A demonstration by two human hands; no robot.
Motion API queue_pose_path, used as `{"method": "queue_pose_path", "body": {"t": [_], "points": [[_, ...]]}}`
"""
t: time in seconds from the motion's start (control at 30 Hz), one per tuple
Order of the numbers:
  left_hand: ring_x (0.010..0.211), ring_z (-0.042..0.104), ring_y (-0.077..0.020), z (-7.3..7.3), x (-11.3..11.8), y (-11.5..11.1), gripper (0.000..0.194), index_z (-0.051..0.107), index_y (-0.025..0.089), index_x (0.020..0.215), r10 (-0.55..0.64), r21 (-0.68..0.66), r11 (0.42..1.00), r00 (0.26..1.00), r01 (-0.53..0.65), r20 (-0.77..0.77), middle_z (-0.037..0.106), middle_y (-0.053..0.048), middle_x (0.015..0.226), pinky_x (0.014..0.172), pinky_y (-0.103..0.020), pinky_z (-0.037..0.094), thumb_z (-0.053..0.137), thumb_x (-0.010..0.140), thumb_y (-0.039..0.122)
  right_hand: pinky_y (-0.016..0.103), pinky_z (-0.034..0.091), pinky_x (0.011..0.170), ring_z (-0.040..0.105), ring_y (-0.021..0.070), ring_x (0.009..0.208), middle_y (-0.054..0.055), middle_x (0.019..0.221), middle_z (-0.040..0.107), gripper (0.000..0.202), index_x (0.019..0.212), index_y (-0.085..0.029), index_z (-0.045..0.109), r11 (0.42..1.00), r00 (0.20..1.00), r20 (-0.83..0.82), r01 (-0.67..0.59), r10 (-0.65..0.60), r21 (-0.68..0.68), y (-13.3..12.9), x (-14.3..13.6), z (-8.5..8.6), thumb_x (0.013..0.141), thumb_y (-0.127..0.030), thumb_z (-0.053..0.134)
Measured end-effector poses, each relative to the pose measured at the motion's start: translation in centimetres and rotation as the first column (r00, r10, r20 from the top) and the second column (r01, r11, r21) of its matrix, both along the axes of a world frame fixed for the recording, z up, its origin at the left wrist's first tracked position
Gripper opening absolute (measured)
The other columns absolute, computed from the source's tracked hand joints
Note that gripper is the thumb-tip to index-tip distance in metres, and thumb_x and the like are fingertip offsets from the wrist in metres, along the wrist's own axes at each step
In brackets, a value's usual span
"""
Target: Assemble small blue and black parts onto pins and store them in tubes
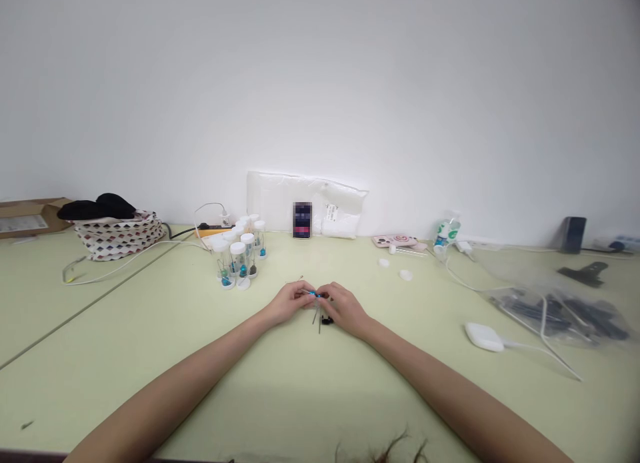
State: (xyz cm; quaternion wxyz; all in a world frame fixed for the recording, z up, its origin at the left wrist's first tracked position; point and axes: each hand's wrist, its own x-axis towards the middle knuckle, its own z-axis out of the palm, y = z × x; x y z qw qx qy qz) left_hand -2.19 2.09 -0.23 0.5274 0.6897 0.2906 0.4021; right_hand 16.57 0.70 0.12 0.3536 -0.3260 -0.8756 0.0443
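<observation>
Both hands meet at the middle of the green table [270, 409]. A small shiny blue piece [313, 294] is pinched between the fingertips of my left hand [291, 301] and my right hand [345, 307]. Thin metal rods [319, 321] hang down from between the fingers toward the table. Just below my right fingers lies a small black part [327, 321]. Most of the blue piece is covered by fingers, so its shape is unclear.
Clear tubes with white caps [238, 248] stand left of the hands. A phone [302, 220] leans on white packaging [270, 199] at the wall. White caps [405, 275], a bottle [447, 231], a white charger [484, 337] and a plastic bag [560, 313] are at right; a patterned basket [117, 235] is at left.
</observation>
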Motion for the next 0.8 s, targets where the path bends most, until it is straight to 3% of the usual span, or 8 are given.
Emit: {"method": "queue_pose_path", "body": {"t": [0.23,0.8], "points": [[0.066,0.053,-0.0109,0.01,0.05,0.02,0.027,0.057,0.012,0.086,0.023,0.026,0.999,1.0,-0.023,-0.002,0.058,-0.004,0.077,0.065,-0.025,0.042,0.057,0.073,0.035,0.034,0.045,0.071,0.05,0.0194,0.085,0.007,0.088,0.057,0.018,0.099,-0.021,0.05,0.996,0.996,-0.062,-0.059,0.063,0.067,0.17,-0.01,-0.04,0.082,-0.02,0.047],[0.068,0.054,-0.0124,0.41,0.14,-0.36,0.028,0.057,0.013,0.085,0.023,0.009,1.0,1.0,-0.023,-0.003,0.058,-0.004,0.076,0.068,-0.027,0.044,0.058,0.072,0.037,0.034,0.045,0.069,0.051,0.0195,0.083,0.007,0.086,0.057,0.015,0.097,-0.021,0.05,0.996,0.999,-0.026,-0.029,0.031,0.084,0.06,-0.07,0.01,0.083,-0.022,0.046]]}}
